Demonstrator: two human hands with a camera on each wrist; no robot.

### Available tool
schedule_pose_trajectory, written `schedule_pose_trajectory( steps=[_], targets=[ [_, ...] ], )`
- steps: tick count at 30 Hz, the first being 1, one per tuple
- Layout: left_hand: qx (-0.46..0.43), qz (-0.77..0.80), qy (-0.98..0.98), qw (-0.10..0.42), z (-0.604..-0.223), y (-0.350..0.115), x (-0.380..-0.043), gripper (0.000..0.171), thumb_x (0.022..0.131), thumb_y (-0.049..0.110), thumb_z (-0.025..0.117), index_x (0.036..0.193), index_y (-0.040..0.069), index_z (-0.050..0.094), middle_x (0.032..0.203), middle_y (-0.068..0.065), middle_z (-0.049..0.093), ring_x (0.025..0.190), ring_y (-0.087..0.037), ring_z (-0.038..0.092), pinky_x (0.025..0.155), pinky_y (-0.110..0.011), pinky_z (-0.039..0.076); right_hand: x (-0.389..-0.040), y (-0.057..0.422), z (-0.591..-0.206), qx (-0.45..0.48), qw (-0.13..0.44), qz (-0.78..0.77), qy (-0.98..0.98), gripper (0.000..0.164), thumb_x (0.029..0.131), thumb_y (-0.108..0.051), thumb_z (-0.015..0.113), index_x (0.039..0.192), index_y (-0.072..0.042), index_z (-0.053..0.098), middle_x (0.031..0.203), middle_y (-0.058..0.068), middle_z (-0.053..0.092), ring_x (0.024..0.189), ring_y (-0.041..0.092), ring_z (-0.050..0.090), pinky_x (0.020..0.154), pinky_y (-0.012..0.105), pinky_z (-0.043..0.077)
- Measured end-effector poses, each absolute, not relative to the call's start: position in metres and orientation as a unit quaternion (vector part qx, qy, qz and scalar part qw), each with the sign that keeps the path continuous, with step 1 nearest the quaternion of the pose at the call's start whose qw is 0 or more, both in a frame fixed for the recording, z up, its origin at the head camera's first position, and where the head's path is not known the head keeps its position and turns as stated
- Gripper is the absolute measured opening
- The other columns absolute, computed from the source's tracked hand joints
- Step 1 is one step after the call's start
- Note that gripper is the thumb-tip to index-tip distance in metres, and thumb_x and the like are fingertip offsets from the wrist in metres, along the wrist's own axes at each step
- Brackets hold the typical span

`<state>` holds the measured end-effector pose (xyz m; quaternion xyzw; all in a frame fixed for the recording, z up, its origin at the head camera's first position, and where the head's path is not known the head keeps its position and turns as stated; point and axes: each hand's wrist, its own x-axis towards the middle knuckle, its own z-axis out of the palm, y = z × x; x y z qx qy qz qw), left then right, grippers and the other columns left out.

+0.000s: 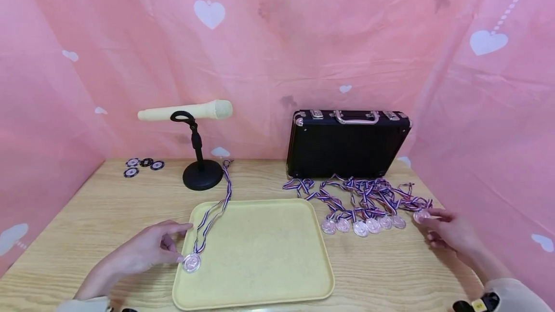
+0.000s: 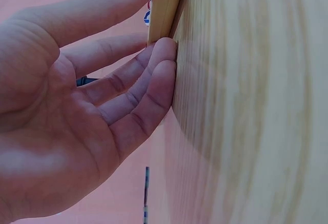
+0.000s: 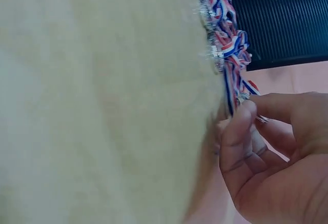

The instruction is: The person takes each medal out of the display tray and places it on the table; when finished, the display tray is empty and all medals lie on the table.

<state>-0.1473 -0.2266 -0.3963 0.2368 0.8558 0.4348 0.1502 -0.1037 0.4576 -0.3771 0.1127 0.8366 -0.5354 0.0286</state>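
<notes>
A cream tray (image 1: 260,254) lies on the wooden table with one silver medal (image 1: 191,263) on its left side; that medal's striped ribbon runs up over the far rim. Against the tray's left edge rests my left hand (image 1: 149,247), its thumb tip beside the medal and its fingers loosely bent near the rim. In the left wrist view the fingertips (image 2: 163,75) touch the table by the tray's side. Far to the right, my right hand (image 1: 451,232) pinches another silver medal (image 1: 420,215) between thumb and index finger, at the end of a row of several medals (image 1: 361,228) with tangled ribbons.
Behind the ribbons stands a black briefcase (image 1: 349,146) with silver fittings. A cream microphone (image 1: 186,111) sits in a black stand (image 1: 203,175) behind the tray. Several poker chips (image 1: 131,172) lie at the back left. Pink heart-printed cloth (image 1: 269,61) encloses the table's back and sides.
</notes>
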Motion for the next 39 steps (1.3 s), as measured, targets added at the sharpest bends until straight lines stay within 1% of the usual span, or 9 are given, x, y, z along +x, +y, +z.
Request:
schedule_pose_trajectory(
  steps=[2,4,7,11,15,20,27,35,39],
  targets=[
    [0.238,0.433,0.856,0.148,-0.396,-0.227,-0.148,0.073,0.086,0.01,0.084,0.148,-0.01,0.052,0.13,-0.023,0.057,0.08,-0.001,0.059,0.065,-0.023,0.053,-0.1,0.443,-0.365,0.138,0.049,-0.52,0.842,0.032,0.108,-0.007,0.054,0.131,0.016,0.057,0.078,-0.009,0.07,0.065,0.006,0.066,0.062,0.027,0.062],
    [0.238,0.433,0.857,0.147,-0.395,-0.227,-0.148,0.073,0.086,0.01,0.084,0.148,-0.011,0.052,0.13,-0.023,0.058,0.08,-0.001,0.059,0.065,-0.023,0.053,-0.1,0.44,-0.365,0.134,0.049,-0.489,0.861,0.054,0.107,-0.007,0.053,0.143,0.027,0.031,0.079,-0.006,0.069,0.066,0.008,0.066,0.063,0.029,0.063],
    [0.235,0.432,0.858,0.148,-0.395,-0.226,-0.147,0.073,0.086,0.01,0.085,0.148,-0.011,0.052,0.13,-0.022,0.058,0.08,-0.002,0.059,0.064,-0.023,0.053,-0.107,0.449,-0.379,0.129,0.028,-0.434,0.891,0.059,0.106,-0.01,0.056,0.148,0.023,0.031,0.078,-0.002,0.067,0.067,0.009,0.063,0.061,0.03,0.062],
    [0.233,0.429,0.859,0.152,-0.396,-0.226,-0.147,0.074,0.086,0.012,0.085,0.148,-0.01,0.053,0.129,-0.02,0.058,0.08,-0.003,0.059,0.062,-0.023,0.052,-0.114,0.455,-0.391,0.114,-0.007,-0.388,0.915,0.047,0.104,-0.012,0.062,0.133,0.021,0.046,0.075,0.001,0.063,0.064,0.01,0.061,0.057,0.03,0.059],
    [0.229,0.432,0.858,0.156,-0.396,-0.225,-0.146,0.074,0.086,0.012,0.086,0.149,-0.009,0.052,0.129,-0.02,0.058,0.079,-0.003,0.059,0.062,-0.023,0.051,-0.112,0.45,-0.39,0.112,-0.019,-0.385,0.916,0.034,0.104,-0.011,0.063,0.125,0.013,0.05,0.076,0.002,0.064,0.063,0.011,0.062,0.057,0.03,0.058],
    [0.235,0.435,0.856,0.149,-0.396,-0.225,-0.147,0.074,0.085,0.01,0.085,0.148,-0.011,0.052,0.131,-0.024,0.057,0.079,-0.002,0.059,0.063,-0.023,0.053,-0.108,0.448,-0.389,0.108,-0.032,-0.382,0.917,0.033,0.103,-0.009,0.063,0.125,0.015,0.053,0.078,0.004,0.063,0.063,0.01,0.061,0.056,0.03,0.059],
    [0.235,0.427,0.861,0.146,-0.394,-0.225,-0.147,0.073,0.086,0.01,0.085,0.148,-0.011,0.052,0.133,-0.025,0.057,0.079,-0.001,0.059,0.064,-0.023,0.052,-0.11,0.451,-0.39,0.113,-0.031,-0.35,0.93,0.048,0.104,-0.008,0.061,0.139,0.02,0.046,0.083,0.005,0.063,0.062,0.009,0.059,0.055,0.028,0.056],
    [0.23,0.43,0.86,0.151,-0.394,-0.225,-0.147,0.073,0.085,0.011,0.085,0.148,-0.01,0.053,0.131,-0.023,0.057,0.079,-0.003,0.059,0.063,-0.023,0.052,-0.109,0.448,-0.393,0.103,-0.053,-0.306,0.945,0.033,0.104,-0.013,0.062,0.125,0.013,0.063,0.074,0.002,0.06,0.056,0.009,0.055,0.051,0.027,0.049],
    [0.232,0.43,0.86,0.149,-0.394,-0.225,-0.147,0.073,0.086,0.01,0.085,0.148,-0.01,0.053,0.131,-0.023,0.057,0.079,-0.003,0.059,0.063,-0.023,0.052,-0.109,0.447,-0.395,0.1,-0.065,-0.275,0.954,0.032,0.105,-0.016,0.062,0.124,0.009,0.067,0.072,0.0,0.061,0.055,0.008,0.054,0.05,0.027,0.046]
  ],
)
